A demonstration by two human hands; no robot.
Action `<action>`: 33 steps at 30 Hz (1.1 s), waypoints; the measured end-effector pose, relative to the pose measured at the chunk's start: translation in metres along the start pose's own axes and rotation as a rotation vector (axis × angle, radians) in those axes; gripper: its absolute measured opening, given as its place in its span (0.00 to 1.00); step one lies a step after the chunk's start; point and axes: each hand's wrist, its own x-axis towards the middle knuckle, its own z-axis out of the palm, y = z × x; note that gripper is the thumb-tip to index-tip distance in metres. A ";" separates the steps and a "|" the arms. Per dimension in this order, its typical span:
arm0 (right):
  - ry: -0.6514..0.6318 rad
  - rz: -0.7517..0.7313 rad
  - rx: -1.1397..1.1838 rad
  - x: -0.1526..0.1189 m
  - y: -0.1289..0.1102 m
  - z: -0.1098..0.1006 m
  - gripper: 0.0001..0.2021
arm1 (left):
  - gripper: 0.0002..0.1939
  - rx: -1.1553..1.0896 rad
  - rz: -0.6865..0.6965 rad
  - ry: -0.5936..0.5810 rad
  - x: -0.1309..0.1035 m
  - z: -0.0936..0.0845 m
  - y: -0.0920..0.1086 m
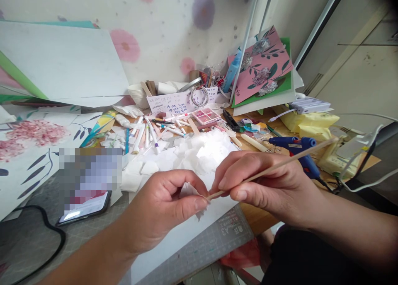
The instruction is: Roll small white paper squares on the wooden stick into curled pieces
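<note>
1. Head view, hands: two. Left hand, thumb and forefinger pinched together on a crumpled paper piece; other fingers curled. Right hand, thumb and fingers closed along a thin stick.
2. Position: paper and stick tip meet between the hands, above a white sheet. Whether tip and paper are joined: cannot tell.
3. Risk, tearing: the paper looks thin; too hard a push of the tip could pierce it.
4. Risk, slipping: the left pinch covers little of the paper; a loosened thumb could drop it.
5. Risk, snagging: the stick's long free end reaches right, across the glue gun in view; a wide swing might knock something there. Depth between them uncertain.
6. Risk, scatter: a sleeve or draught could disturb the loose paper heap just beyond.
7. Count, worked items: stick, one; crumpled paper piece, apparently one.
8. Count, near and left: phone, one; cutting mat, one.
9. Count, far middle: palette, one, four compartments; metallic ring, one.
10. Count, far right: blue bottle, one; pink card, one, bearing four flower clusters. Glue gun, one.
11. Uncountable: markers, several overlapping; heap pieces, many.
</note>
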 end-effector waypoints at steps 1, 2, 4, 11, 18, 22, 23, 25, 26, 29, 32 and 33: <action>0.000 0.004 -0.002 0.000 0.000 0.000 0.02 | 0.06 -0.006 0.002 -0.004 0.000 0.000 0.000; 0.000 0.008 -0.002 0.000 0.000 -0.001 0.02 | 0.06 -0.012 0.003 -0.009 0.000 0.000 0.000; 0.000 0.007 -0.002 -0.001 -0.001 -0.001 0.01 | 0.05 -0.015 0.004 -0.022 0.000 0.000 0.000; 0.000 0.012 0.010 0.000 0.000 0.000 0.02 | 0.04 0.000 0.001 -0.022 0.000 0.000 0.001; 0.003 0.005 0.023 0.000 0.000 0.000 0.02 | 0.04 0.010 0.008 -0.029 0.000 0.000 0.001; -0.009 0.017 -0.002 -0.001 -0.002 0.000 0.02 | 0.04 0.005 -0.001 -0.023 0.000 0.000 0.001; -0.011 0.018 -0.008 -0.001 -0.002 0.000 0.02 | 0.04 0.004 -0.004 -0.018 0.000 0.000 0.001; -0.010 0.018 -0.012 -0.001 -0.002 0.000 0.02 | 0.04 -0.001 -0.009 -0.013 0.000 0.000 0.000; -0.009 0.019 -0.009 -0.001 -0.001 0.000 0.02 | 0.04 -0.003 -0.009 -0.016 0.000 0.000 0.000; -0.003 0.010 0.004 -0.002 0.000 0.000 0.02 | 0.04 -0.007 0.000 -0.028 0.000 0.000 0.001; 0.010 0.009 0.011 -0.002 0.001 -0.001 0.02 | 0.04 -0.013 0.011 -0.024 -0.001 0.000 0.001; 0.011 0.012 0.007 -0.001 0.001 -0.001 0.02 | 0.05 -0.017 0.012 -0.023 0.000 0.000 0.001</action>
